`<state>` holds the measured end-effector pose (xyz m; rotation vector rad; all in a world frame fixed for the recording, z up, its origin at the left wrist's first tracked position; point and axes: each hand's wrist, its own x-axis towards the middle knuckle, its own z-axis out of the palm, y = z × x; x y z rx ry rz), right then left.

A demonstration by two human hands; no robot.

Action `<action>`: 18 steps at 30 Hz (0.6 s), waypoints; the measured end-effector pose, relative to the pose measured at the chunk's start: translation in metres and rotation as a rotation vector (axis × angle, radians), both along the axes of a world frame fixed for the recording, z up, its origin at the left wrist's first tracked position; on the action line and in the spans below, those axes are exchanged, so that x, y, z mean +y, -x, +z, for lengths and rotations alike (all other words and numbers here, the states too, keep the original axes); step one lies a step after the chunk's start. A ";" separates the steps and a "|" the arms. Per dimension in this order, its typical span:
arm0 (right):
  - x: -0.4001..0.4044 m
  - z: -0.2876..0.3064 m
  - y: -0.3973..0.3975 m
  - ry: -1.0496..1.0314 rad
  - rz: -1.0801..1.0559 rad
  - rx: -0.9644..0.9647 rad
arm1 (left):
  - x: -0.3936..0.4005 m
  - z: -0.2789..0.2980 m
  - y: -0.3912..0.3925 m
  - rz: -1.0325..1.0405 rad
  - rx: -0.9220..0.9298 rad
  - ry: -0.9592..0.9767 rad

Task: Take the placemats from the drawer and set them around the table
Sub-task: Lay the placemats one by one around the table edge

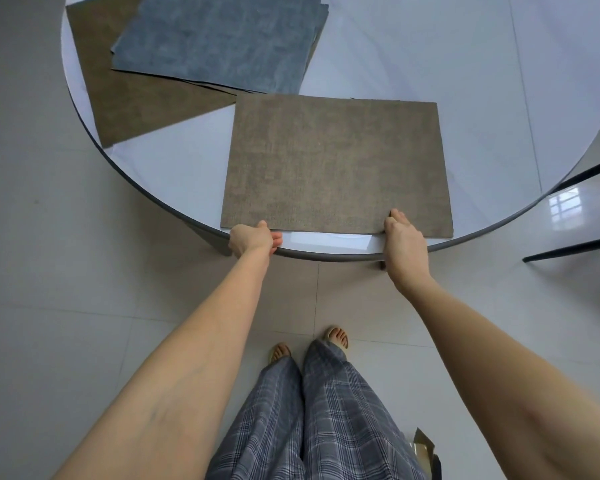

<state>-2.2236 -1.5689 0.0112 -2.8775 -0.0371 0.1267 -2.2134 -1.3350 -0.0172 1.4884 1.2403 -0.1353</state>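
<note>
At the far left of the round white table [430,46], a brown placemat [125,109] lies at an angle, its left corners reaching the table's edge. On top of it sits a stack of blue-grey placemats [219,39], also turned at an angle, covering most of its far part. The edges of at least two or three sheets show in the stack.

Right of these, at the near edge of the table, a second brown mat [336,164] lies flat and square to the person. Its far left corner sits just beside the first brown placemat.

The left hand [252,239] grips the near left part of this mat at its near edge, thumb on top and fingers curled under. The right hand [402,237] pinches the same near edge further right, thumb and first finger on the mat; the other fingers are hidden behind the hand.

Below, plaid trousers [312,420] and bare feet in sandals stand on pale floor tiles [66,271]. At the far right, the dark legs of a chair [575,244] show beside the table.
</note>
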 end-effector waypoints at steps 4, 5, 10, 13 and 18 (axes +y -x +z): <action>-0.001 -0.002 0.001 -0.027 0.001 -0.010 | 0.000 0.002 0.000 -0.013 0.012 -0.010; -0.001 -0.002 0.001 -0.027 -0.001 -0.007 | 0.000 0.002 0.000 -0.018 0.016 -0.012; -0.001 0.001 -0.001 0.006 0.004 0.022 | 0.001 0.001 -0.002 -0.029 0.035 -0.017; 0.000 0.003 0.001 0.047 -0.032 0.028 | 0.002 0.000 -0.001 -0.052 0.045 -0.030; -0.004 -0.005 0.005 0.083 -0.018 -0.022 | 0.017 0.017 0.006 -0.455 0.198 -0.296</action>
